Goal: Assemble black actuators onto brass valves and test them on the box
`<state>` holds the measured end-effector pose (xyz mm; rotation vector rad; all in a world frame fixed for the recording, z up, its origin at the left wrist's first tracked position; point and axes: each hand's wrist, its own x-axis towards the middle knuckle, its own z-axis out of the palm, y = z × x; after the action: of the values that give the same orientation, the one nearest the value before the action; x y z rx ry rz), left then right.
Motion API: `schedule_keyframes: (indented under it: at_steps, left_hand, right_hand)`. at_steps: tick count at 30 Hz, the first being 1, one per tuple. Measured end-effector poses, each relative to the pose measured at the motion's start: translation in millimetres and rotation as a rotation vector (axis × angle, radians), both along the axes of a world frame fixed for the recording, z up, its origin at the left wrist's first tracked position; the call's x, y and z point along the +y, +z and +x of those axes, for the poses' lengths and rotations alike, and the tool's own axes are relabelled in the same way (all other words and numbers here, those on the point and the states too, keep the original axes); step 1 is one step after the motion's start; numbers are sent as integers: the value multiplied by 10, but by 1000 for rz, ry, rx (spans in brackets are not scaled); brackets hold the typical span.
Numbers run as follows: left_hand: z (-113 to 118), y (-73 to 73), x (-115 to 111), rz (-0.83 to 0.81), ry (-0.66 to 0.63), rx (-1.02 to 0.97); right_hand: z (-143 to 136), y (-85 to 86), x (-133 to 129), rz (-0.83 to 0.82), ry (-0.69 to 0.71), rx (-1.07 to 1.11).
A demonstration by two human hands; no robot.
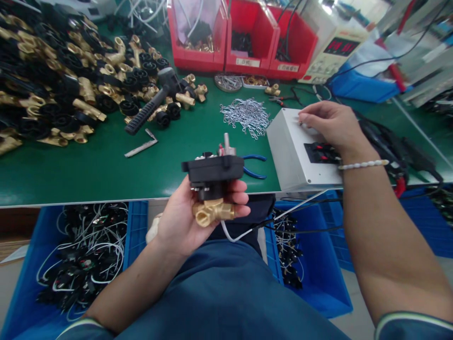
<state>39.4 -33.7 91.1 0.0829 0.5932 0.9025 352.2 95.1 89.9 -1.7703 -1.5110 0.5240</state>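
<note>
In my left hand (184,212) rests a motorized valve (214,177) with a brass body below and a black actuator housing on top. The fingers wrap round it from behind, and it is held upright over the bench's front edge. A white cable (230,234) runs from beneath it toward the right. My right hand (329,123) is at the top of a light grey control box (288,151), thumb and forefinger pinched on a small switch (300,123). Red and black connectors (322,152) sit on the box's face below that hand. Blue-handled pliers (256,166) lie behind the valve.
Brass valve bodies (85,89) heap at the left, with a hammer (155,99) beside them. Metal clips (246,115) lie mid-bench. Red bins (200,56) and a power supply (332,52) stand behind. Blue crates (138,231) with wired parts sit below the bench.
</note>
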Motion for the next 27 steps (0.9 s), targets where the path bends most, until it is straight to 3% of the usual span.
schedule_keyframes:
  at_steps: [4, 7, 14, 22, 27]
  left_hand:
    - [-31, -55, -22, 95, -25, -83]
    - [-49, -83, -33, 142, -89, -27]
    - [-43, -93, -55, 126, -169, 11]
    - [-63, -163, -63, 182, -157, -148]
    - [-39, -137, -38, 135, -173, -26]
  right_hand:
    - [51, -30, 21, -3, 17, 6]
    - [87, -44, 25, 4, 33, -20]
    - [43, -31, 50, 18, -59, -266]
    - [76, -66, 42, 74, -46, -224]
    - [90, -60, 43, 65, -73, -192]
